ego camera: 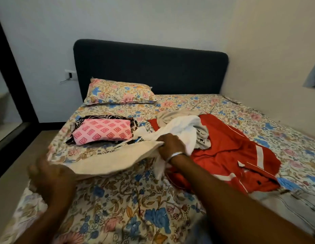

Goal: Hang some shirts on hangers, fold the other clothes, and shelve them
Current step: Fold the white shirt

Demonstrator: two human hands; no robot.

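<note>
Closest to me, my left hand [52,180] is at the near left edge of the bed [118,208], blurred. It's at the lower end of the cream garment [107,159], fingers look curled at the cloth edge, but w/ the blur I can't tell if it really grips or just touches. My right hand [170,147] is further in, near mid-bed, fingers curled and pinching a bunched fold of that same cream garment; a silver bangle [177,154] sits on the wrist. The cloth stretches betw. the two hands, lifted a bit off the floral sheet, w/ some dark print showing near its upper edge.

Just right of the right hand lies a red shirt [232,155] w/ white stripes, spread flat, collar toward the near right. On its far left part sits a crumpled grey garment [200,131], touching the cream one's bunched white end.

Left of those, beyond the stretched cloth, a folded pink patterned piece [102,131] rests on top of a folded dark zebra-print piece [86,118], a neat stack.

Farther back, a floral pillow [118,92] lies at the head of the bed against the dark blue headboard [151,67]. A wall socket [70,74] is left of the headboard.
</note>
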